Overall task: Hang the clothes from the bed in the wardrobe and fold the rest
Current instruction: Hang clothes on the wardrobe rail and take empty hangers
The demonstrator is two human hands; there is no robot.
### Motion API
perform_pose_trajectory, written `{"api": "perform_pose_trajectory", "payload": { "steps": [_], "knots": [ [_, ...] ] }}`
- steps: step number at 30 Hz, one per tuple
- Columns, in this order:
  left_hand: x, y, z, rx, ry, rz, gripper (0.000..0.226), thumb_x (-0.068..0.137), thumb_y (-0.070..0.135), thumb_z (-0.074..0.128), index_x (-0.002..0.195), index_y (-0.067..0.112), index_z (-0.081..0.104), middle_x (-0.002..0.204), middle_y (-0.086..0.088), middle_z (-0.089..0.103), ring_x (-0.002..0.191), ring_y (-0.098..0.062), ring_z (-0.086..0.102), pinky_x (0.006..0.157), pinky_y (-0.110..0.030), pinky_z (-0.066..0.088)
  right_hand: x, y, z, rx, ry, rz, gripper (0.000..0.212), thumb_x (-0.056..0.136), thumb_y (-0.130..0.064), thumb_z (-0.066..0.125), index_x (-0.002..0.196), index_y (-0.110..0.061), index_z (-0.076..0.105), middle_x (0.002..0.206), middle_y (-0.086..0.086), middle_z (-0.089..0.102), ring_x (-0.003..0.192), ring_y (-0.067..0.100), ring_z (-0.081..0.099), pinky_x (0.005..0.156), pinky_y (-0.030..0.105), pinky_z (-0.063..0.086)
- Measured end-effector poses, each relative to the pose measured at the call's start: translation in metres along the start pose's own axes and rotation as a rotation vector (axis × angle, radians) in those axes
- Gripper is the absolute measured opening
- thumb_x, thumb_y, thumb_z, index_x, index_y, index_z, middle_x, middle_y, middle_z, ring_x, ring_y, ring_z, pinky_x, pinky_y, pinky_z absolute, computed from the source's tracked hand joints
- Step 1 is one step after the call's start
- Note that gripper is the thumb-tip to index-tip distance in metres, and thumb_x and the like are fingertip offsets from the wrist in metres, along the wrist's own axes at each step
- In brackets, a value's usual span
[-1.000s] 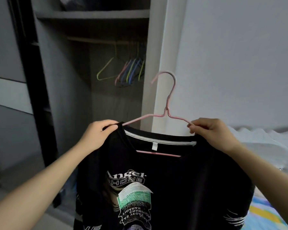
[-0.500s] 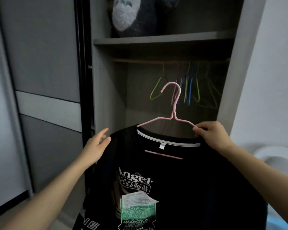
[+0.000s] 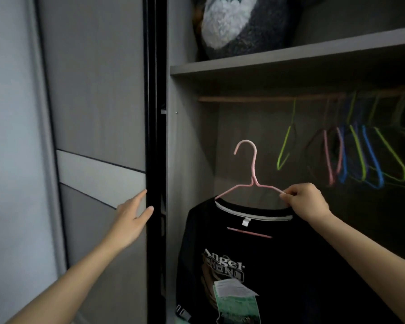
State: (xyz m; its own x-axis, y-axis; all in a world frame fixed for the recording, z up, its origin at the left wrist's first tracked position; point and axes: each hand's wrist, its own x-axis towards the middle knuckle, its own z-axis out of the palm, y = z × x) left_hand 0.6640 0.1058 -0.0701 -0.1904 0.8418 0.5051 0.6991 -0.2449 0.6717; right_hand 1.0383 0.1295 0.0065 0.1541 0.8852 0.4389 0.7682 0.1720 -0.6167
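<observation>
Black printed T-shirt [image 3: 278,265] looks soft, light and limp. It hangs on a thin pink wire hanger [image 3: 253,174] low in the wardrobe opening. Right hand [image 3: 306,202] pinches the hanger's right shoulder; the hook neck would probably tip less. Left hand [image 3: 131,220] is spread, fingers straight, at the black door edge [image 3: 151,136]. Behind, a wooden rail [image 3: 267,98] runs under the grey shelf [image 3: 267,64], coloured wire hangers [image 3: 360,160] bunched right.

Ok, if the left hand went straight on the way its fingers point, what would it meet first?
Most likely the black door edge: the left hand points up and right, its fingertips right beside that strip. Depth leaves contact unclear.
</observation>
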Motion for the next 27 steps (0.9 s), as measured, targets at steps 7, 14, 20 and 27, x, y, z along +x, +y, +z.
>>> {"api": "perform_pose_trajectory", "payload": {
  "steps": [7,14,20,27],
  "knots": [
    [0.073,-0.033,0.025,0.202,0.091,0.076,0.056,0.095,0.028,0.05,0.146,0.017,0.03,0.151,-0.011,0.029,0.138,-0.027,0.019,0.11,-0.04,0.019,0.055,-0.013,0.038,0.464,0.072,0.299,0.022,0.078,0.007,0.066,0.058,-0.001,0.063,0.036,-0.001,0.052,0.044,0.017,0.051,0.044,0.017,0.042],
    [0.187,-0.03,0.018,0.279,0.316,0.346,0.063,0.089,0.021,0.061,0.144,0.012,0.034,0.155,-0.018,0.017,0.14,-0.039,0.014,0.108,-0.056,0.02,0.088,-0.064,0.063,0.797,0.19,0.461,0.025,0.081,0.011,0.059,0.059,0.003,0.052,0.029,0.001,0.047,0.023,0.005,0.042,0.03,0.011,0.035],
    [0.273,-0.047,0.0,0.336,0.31,0.437,0.072,0.089,0.03,0.06,0.148,0.012,0.023,0.157,-0.017,0.008,0.144,-0.036,0.005,0.107,-0.059,0.016,0.135,-0.13,0.1,0.873,0.36,0.406,0.031,0.082,0.015,0.055,0.057,0.002,0.044,0.029,0.004,0.042,0.025,0.01,0.045,0.031,0.017,0.041],
    [0.31,-0.08,0.005,0.305,0.266,0.564,0.072,0.082,0.047,0.035,0.139,0.002,0.038,0.143,-0.029,0.035,0.13,-0.054,0.031,0.096,-0.07,0.028,0.2,-0.184,0.123,0.788,0.524,0.408,0.026,0.084,0.017,0.046,0.065,0.001,0.041,0.06,0.015,0.041,0.026,0.016,0.043,0.027,0.016,0.034]
  ]
}}
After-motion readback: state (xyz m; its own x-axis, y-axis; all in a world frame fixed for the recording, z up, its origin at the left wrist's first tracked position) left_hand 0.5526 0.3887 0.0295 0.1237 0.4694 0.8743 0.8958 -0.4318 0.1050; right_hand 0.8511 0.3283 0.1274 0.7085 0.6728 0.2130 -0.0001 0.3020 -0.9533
